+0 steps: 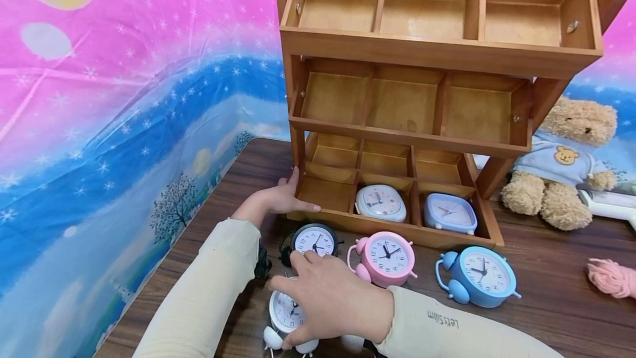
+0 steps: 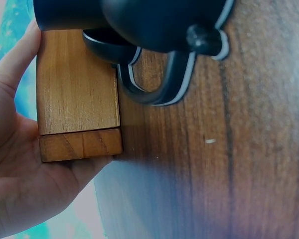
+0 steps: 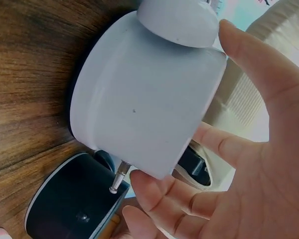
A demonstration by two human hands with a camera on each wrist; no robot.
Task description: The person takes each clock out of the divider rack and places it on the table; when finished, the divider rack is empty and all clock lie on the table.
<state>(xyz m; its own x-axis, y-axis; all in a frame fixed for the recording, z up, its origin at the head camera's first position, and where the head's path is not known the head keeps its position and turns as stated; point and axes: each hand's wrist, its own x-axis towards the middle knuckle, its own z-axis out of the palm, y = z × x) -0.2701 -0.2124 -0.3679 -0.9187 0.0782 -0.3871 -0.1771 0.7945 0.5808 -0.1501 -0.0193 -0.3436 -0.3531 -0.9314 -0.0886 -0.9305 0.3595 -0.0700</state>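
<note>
A three-tier wooden shelf (image 1: 442, 43) stands on the table. My left hand (image 1: 275, 198) holds its lowest front-left corner, thumb along the front edge; in the left wrist view the palm lies against the wood (image 2: 79, 84). My right hand (image 1: 338, 291) is over a white twin-bell alarm clock (image 1: 285, 311), thumb by the bells and fingers at the opposite edge. In the right wrist view the thumb and fingers are around its white body (image 3: 144, 94). A black alarm clock (image 1: 314, 239) is just beyond, partly hidden by that hand.
A pink alarm clock (image 1: 387, 258) and a blue one (image 1: 484, 278) lie in front of the shelf. Two rounded clocks, a pale one (image 1: 381, 203) and a lilac-blue one (image 1: 450, 213), sit in the bottom tier. At right are a teddy bear (image 1: 563, 164) and pink yarn (image 1: 613, 278).
</note>
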